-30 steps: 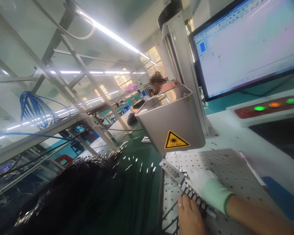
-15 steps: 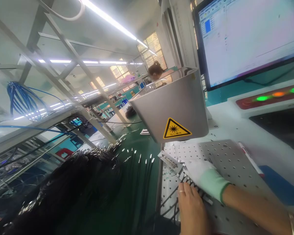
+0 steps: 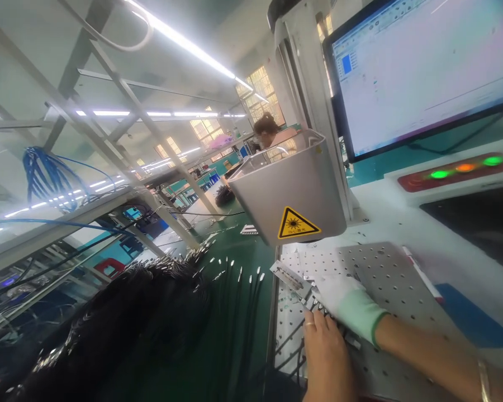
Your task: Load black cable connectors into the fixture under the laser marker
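Note:
On the perforated metal plate, my bare left hand (image 3: 327, 354), with a ring on one finger, lies over several black cables (image 3: 292, 349). Its fingers are bent and close together, pressed on the cables. Just beyond it, my right hand (image 3: 346, 301) wears a white glove with a green cuff and reaches in from the right. Its fingers are bunched over the cable ends at a metal fixture (image 3: 292, 279), and what they grip is hidden. Above both hands hangs the grey laser head (image 3: 289, 190) with a yellow warning triangle.
A large heap of black cables (image 3: 121, 312) with metal plugs covers the green table at left. Several single cables (image 3: 238, 301) lie beside the plate. A marker pen (image 3: 421, 273), a monitor (image 3: 427, 72) and lit buttons (image 3: 464, 167) are at right. Another person (image 3: 272, 134) sits behind.
The view has shifted slightly, so the laser head and monitor appear a little lower and further left. Both hands stay in nearly the same place at the fixture.

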`<state>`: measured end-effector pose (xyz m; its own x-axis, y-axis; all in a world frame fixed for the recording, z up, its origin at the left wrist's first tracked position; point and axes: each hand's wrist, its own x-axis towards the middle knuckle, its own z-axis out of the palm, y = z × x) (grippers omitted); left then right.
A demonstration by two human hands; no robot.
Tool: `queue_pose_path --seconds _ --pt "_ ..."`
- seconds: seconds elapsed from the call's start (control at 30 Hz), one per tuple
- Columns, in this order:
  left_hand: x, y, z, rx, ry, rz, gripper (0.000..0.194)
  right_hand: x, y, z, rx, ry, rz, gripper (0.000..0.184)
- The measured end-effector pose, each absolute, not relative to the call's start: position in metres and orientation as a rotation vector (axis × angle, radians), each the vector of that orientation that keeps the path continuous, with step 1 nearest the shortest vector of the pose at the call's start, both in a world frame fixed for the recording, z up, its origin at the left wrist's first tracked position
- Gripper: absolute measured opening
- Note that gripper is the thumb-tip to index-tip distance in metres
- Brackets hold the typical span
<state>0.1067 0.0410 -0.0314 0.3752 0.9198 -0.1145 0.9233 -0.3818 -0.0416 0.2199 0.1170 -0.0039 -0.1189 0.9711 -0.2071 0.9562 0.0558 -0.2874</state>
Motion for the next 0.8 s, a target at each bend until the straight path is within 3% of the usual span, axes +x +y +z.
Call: queue_pose_path --seconds 0.17,0.37,0.67,0.8 --pt "0.111 0.039 -0.015 2.555 1.682 -0.221 0.053 0.222 0.115 -0.003 -2.045 -2.259 0.550 0.033" --pt "0.103 0.047 -0.025 2.441 1.810 0.104 0.028 0.220 0.111 -0.002 -2.048 -2.273 0.470 0.034" --pt "0.100 0.032 -0.032 2.359 1.958 0.354 0.039 0.226 0.109 0.008 -1.993 -2.293 0.475 0.036" --pt "0.093 0.022 -0.032 2.600 1.943 0.572 0.030 0.238 0.116 0.008 -1.896 -2.309 0.536 0.036"
